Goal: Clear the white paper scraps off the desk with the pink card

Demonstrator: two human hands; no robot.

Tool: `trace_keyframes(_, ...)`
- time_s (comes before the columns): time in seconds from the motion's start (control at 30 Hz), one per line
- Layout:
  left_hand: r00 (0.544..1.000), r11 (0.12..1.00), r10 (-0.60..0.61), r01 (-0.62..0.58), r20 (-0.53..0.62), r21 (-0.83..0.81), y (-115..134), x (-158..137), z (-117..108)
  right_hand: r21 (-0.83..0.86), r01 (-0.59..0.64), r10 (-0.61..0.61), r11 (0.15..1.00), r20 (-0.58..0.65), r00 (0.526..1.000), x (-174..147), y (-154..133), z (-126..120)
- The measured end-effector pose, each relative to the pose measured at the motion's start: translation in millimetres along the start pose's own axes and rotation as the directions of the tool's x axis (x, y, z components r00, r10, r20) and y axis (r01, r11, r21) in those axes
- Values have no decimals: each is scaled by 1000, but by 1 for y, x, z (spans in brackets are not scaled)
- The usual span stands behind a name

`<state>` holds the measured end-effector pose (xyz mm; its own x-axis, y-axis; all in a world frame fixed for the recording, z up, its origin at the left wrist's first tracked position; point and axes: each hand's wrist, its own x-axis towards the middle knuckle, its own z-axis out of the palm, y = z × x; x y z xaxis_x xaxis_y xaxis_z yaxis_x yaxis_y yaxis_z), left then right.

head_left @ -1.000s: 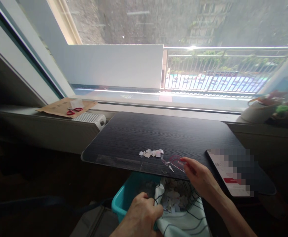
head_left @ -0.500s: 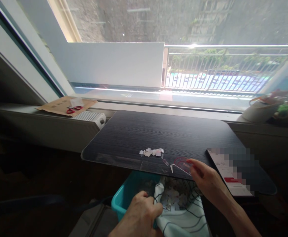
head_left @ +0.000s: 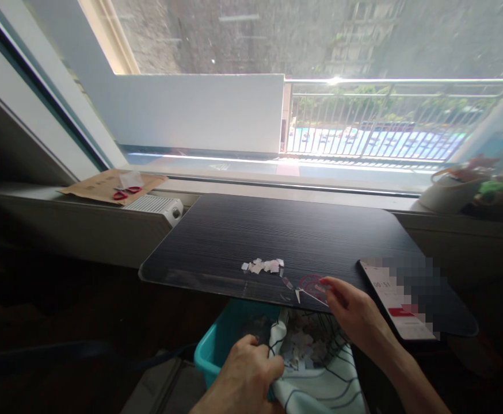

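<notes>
At the near edge of the tabletop (head_left: 294, 224), your right hand (head_left: 357, 310) pinches a clear red-printed piece (head_left: 311, 287) (pale scraps (head_left: 263, 266) lie near). Below, your left hand (head_left: 251, 365) grips the striped liner (head_left: 324, 386) at the teal bin (head_left: 212, 345), apparently holding it open.

The place looked like a room in a home, set beside a large window (head_left: 251, 37). A white ribbed radiator (head_left: 159, 206) stood by the windowsill (head_left: 225, 187), on which a brown envelope (head_left: 83, 188) lay with red-handled scissors (head_left: 127, 192). Toward the other end sat a pale rounded item (head_left: 444, 194) and something green (head_left: 495, 192), both too hazy to name. A small dark bench (head_left: 286, 224) with rounded corners and a turquoise tub (head_left: 214, 339) with a striped cloth (head_left: 320, 391) looked domestic too. Through the glass, a metal railing (head_left: 389, 118) with greenery (head_left: 428, 103) beyond suggested a residential building.
</notes>
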<state>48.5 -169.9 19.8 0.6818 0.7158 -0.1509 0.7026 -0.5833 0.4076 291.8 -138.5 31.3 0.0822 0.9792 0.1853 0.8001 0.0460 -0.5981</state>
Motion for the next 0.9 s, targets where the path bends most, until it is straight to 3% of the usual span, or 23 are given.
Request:
trace_keyframes(0.23,1000,1000,-13,13,18,-12,-4,3,-1,-24,1,-1,1000,-30,1000,4,7,-1)
trace_keyframes(0.43,996,999,2,2,89,-47,-6,9,-3,46,49,-53,998,82,995,-9,14,-8)
trace_keyframes(0.6,995,999,4,0,101,-37,-3,7,-3,90,64,-67,994,33,997,-8,14,-5)
trace_keyframes(0.77,997,999,-12,15,77,-44,-4,3,-7,115,107,-124,988,154,980,-8,14,-3)
trace_keyframes(0.9,997,999,-22,26,74,-47,-6,3,-9,106,101,-115,989,137,984,-10,12,-3)
